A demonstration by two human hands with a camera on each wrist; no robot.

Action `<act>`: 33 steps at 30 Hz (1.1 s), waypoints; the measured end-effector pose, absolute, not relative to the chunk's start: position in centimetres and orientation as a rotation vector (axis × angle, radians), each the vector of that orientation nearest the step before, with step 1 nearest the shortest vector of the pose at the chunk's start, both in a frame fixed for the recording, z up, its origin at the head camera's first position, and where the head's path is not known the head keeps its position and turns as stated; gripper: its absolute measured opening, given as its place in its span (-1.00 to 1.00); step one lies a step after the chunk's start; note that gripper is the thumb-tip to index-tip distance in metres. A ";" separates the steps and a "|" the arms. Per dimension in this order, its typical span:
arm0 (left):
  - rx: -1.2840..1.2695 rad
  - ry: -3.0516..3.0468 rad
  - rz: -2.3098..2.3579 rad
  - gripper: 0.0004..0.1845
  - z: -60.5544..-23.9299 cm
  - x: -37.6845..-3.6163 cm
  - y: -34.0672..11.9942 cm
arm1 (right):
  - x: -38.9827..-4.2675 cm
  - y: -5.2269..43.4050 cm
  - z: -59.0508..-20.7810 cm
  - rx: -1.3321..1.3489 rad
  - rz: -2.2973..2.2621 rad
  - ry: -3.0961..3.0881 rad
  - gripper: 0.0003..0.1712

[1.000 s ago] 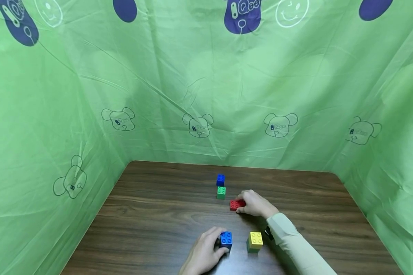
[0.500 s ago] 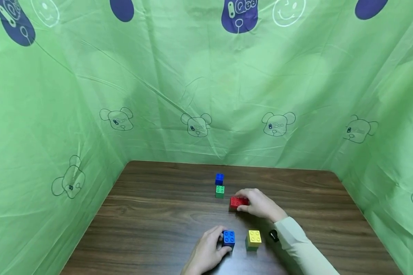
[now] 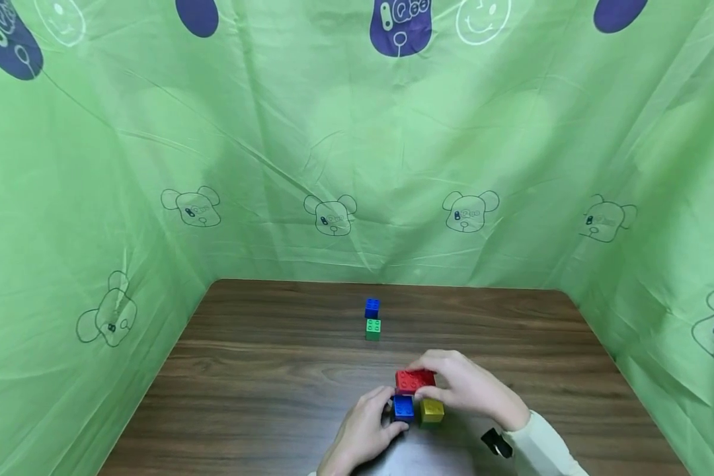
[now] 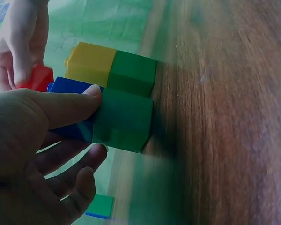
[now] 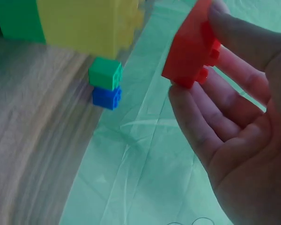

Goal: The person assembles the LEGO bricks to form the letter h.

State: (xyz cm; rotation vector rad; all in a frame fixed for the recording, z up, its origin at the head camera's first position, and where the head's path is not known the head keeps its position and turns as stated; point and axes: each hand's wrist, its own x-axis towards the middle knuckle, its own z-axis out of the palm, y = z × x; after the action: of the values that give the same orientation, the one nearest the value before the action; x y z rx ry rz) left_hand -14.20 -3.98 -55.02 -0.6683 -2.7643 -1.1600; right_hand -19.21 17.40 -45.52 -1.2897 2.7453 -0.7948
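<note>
Green plastic sheeting printed with outlined bear heads (image 3: pixel 333 165) walls in the dark wood-grain table (image 3: pixel 262 396) on three sides, as I watch from my remote station. On that table, near the front edge, the person's two hands meet over a cluster of toy bricks. My head view shows the right hand (image 3: pixel 470 387), in a pale long sleeve (image 3: pixel 541 453), grasping a red studded plastic brick (image 3: pixel 415 380) between thumb and fingertips, holding it just above two short stacks that stand side by side and touching. The right wrist view confirms the red brick (image 5: pixel 192 47) is pinched at its ends and clear of the stacks. The left hand (image 3: pixel 365 433) grips the left stack, a blue brick on a green one (image 4: pixel 107 119), with thumb on one side and fingers curled round the other. Just beside it stands the yellow brick on a green base (image 4: pixel 112 68). Farther back, well apart from the hands, a small green brick (image 3: pixel 373 328) sits touching a small blue brick (image 3: pixel 371 308) behind it.
</note>
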 end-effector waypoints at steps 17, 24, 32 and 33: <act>-0.657 -2.769 -1.227 -0.59 -55.2 -14.6 -3.6 | -17.5 17.3 -46.8 -1.384 -0.724 2.779 -0.64; -0.684 -2.744 -1.237 -0.56 -55.2 -14.6 -3.6 | -17.4 17.3 -47.2 -1.410 -0.740 2.797 -0.67; -0.687 -2.727 -1.282 -0.52 -55.3 -14.8 -3.6 | -17.3 17.0 -47.0 -1.397 -0.691 2.832 -0.67; -0.682 -2.726 -1.287 -0.52 -55.3 -14.8 -3.6 | -17.3 17.0 -46.9 -1.382 -0.683 2.834 -0.67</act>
State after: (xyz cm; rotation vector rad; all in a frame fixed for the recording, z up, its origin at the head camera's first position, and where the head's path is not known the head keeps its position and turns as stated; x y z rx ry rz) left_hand -14.81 -3.62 -55.27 -0.6824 -2.7265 -1.2871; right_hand -17.31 16.99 -46.87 -1.3823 2.8342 -0.6832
